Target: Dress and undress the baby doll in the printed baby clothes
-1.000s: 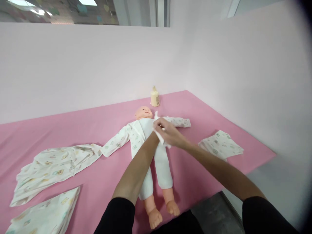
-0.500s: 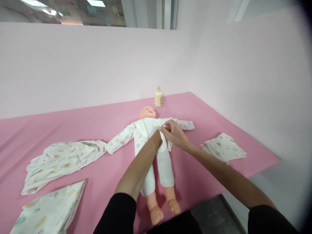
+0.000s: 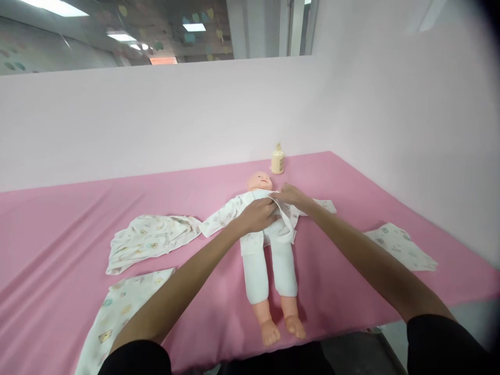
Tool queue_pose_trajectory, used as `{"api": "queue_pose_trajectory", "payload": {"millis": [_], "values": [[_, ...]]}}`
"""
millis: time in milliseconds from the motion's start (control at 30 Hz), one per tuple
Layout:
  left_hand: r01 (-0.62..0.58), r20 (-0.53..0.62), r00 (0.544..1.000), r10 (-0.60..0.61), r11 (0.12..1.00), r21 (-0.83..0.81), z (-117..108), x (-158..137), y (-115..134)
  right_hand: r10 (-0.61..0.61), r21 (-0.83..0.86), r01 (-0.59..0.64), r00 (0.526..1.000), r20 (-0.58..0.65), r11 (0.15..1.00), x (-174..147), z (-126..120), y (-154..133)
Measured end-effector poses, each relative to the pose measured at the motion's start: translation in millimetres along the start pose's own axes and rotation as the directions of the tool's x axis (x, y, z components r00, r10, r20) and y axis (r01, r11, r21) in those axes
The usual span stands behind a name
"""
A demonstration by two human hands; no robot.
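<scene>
A baby doll point(image 3: 261, 181) lies on its back with its feet toward me. It wears a white printed baby shirt point(image 3: 250, 242), with both sleeves on the outstretched arms. Over the doll's chest, my left hand point(image 3: 258, 214) is closed on the shirt's front. My right hand point(image 3: 291, 195) pinches the shirt's edge near the doll's shoulder, and the cloth is lifted between the two hands. The fingertips are partly hidden. White cloth covers the doll's legs point(image 3: 255, 276) down to the shins; its feet are bare.
A pump bottle point(image 3: 277, 160) stands behind the doll's head, near the wall. On the pink sheet point(image 3: 58, 224), a crumpled printed garment point(image 3: 152, 240) and a folded printed cloth point(image 3: 113, 307) lie at left. Another folded cloth point(image 3: 404, 245) lies at right. The table's front edge is close.
The view has shifted, so everything sits further right. My hands have moved apart: the left is now over the chest's middle, the right nearer the shoulder, with the shirt's front drawn up between them.
</scene>
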State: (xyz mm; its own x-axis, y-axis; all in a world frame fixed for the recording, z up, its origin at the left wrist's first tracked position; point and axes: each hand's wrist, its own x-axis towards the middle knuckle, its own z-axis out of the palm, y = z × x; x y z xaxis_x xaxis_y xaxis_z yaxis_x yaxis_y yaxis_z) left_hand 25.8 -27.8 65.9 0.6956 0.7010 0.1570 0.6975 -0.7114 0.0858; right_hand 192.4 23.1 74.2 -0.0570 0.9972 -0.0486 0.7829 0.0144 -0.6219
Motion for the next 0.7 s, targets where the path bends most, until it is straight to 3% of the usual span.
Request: {"api": "queue_pose_trajectory", "payload": {"millis": [67,100,200,267,400,567,700], "values": [[0.17,-0.069,0.982,-0.176,0.981,-0.091,-7,-16,-18,0.005,-0.061,-0.001,0.998,0.064,0.998,4,4,-3],[0.279,-0.115,0.948,-0.296,0.95,-0.14,-9,-22,-29,0.003,-0.084,0.004,0.997,0.078,0.996,6,6,-4],[0.55,-0.178,0.782,-0.597,0.796,-0.255,-9,-27,-64,0.009,-0.148,0.0,0.998,0.058,0.989,13,7,-7],[0.651,-0.096,0.709,-0.699,0.701,-0.292,-5,-24,-83,0.019,-0.2,-0.013,0.999,0.026,0.98,18,7,-7],[0.673,0.078,0.721,-0.689,0.668,-0.319,9,-15,-99,0.039,-0.253,-0.048,0.998,-0.039,0.966,33,8,-5],[0.646,0.016,0.737,-0.675,0.698,-0.31,25,-10,-96,0.036,-0.272,-0.044,0.999,-0.032,0.961,51,16,-4],[0.635,-0.056,0.737,-0.674,0.718,-0.285,32,-7,-95,-0.037,-0.289,0.012,0.996,-0.08,0.957,54,25,-13]]}}
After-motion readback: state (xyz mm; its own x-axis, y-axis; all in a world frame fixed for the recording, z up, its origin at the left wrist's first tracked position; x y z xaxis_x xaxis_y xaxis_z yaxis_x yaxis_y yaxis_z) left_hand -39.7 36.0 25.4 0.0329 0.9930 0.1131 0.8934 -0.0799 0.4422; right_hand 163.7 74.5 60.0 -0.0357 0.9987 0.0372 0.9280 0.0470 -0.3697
